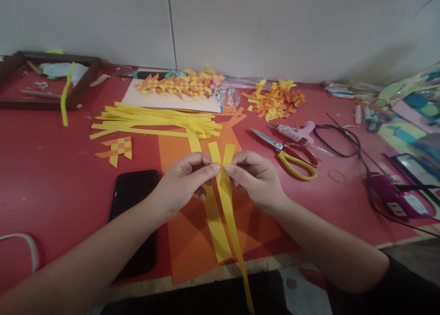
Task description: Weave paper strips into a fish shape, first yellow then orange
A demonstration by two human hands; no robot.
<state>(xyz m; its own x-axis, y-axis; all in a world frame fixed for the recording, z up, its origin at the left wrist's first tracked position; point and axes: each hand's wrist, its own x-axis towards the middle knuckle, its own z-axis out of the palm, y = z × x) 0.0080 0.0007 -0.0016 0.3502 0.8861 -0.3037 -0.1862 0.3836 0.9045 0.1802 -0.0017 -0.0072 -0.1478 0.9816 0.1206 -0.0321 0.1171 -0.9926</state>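
While its tail (pixel 242 264) dangles past the table (pixel 51 168) edge, yellow strip (pixel 226 198): held above orange paper (pixel 189 248).
Left hand (pixel 187 179), right hand (pixel 257 179): both pinching it.
Tail: edge snag could yank it crooked tbh.

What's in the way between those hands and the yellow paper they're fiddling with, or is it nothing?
Nothing that I can see. The left hand and right hand are already pinching the yellow paper. The scissors lie off to the right, beyond the right hand, so they aren't in between.
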